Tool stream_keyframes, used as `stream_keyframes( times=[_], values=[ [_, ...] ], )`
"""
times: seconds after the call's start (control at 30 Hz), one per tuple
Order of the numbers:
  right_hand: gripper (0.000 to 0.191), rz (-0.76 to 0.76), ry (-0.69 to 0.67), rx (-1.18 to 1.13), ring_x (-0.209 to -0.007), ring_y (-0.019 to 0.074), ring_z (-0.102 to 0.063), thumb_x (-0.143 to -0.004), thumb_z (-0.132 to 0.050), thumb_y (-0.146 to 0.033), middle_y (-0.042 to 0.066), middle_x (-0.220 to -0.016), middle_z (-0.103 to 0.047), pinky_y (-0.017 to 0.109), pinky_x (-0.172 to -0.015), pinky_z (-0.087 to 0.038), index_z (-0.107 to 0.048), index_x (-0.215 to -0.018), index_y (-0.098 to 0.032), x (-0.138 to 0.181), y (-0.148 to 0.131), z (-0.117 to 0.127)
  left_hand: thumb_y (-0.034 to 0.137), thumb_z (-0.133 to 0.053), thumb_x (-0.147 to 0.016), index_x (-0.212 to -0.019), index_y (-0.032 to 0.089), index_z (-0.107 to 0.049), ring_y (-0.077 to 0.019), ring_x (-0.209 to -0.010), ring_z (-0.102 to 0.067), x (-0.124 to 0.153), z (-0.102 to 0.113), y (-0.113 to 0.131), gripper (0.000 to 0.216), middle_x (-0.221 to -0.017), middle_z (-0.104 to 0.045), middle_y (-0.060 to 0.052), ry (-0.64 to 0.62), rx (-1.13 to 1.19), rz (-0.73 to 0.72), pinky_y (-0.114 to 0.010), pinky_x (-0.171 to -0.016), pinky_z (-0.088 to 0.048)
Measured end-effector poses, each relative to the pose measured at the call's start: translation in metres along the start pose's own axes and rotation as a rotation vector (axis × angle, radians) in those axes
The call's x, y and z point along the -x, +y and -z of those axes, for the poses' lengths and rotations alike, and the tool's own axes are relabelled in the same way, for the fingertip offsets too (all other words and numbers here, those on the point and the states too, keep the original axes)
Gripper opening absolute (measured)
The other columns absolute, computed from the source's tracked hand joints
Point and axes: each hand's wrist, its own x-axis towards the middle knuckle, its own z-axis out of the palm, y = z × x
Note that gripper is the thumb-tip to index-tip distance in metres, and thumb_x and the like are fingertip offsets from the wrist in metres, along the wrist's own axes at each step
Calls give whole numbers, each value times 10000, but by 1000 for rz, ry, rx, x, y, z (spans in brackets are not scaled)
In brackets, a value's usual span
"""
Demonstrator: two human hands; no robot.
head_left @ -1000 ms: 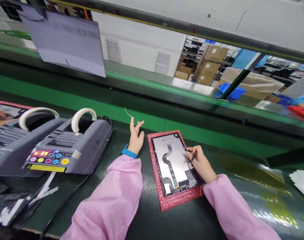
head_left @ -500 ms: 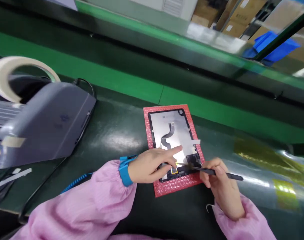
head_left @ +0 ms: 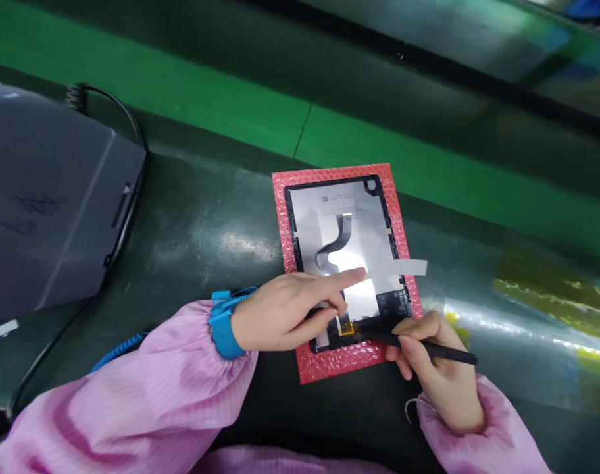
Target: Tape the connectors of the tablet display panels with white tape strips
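A tablet screen assembly (head_left: 310, 230) lies back side up on a pink bubble-wrap sheet (head_left: 339, 361). A dark flex cable (head_left: 343, 234) curves down its silver back and passes under my left hand (head_left: 293, 313). The index finger of that hand stretches over the panel, while the thumb and middle finger close on the cable's lower end, just above a yellow-edged connector (head_left: 347, 328). My right hand (head_left: 433, 359) grips slim black tweezers (head_left: 452, 353) between thumb and fingers. Their tips reach left to beside the connector; the exact tip gap is too dark to make out.
A grey machine (head_left: 48, 204) with a black cable stands at the left. A white tape strip (head_left: 411, 267) sticks out past the panel's right edge. A blue wristband (head_left: 225, 326) with a coiled cord is on my left wrist. Yellowish film (head_left: 541, 283) lies at the right.
The view has tilted down and moved closer, so the tape roll and shelves have left the picture. The tweezers still point at the connector area; my left hand stays on the cable.
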Motion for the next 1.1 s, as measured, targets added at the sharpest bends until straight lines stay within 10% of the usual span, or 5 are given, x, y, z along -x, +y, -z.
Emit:
stream_keyframes(
  times=[1.1],
  values=[
    [149,-25,-81,75,-477,123,-613,-982,-607,-211,-26,-616,-684,237,-439,-424,-523,-863,-243,-3,1,-1,99,-461,-974,-1508,266,-307,-132,-778,-706,-1,0,0,581,-968,-748,1,2,-8,34,-297,-848,-556]
  ],
)
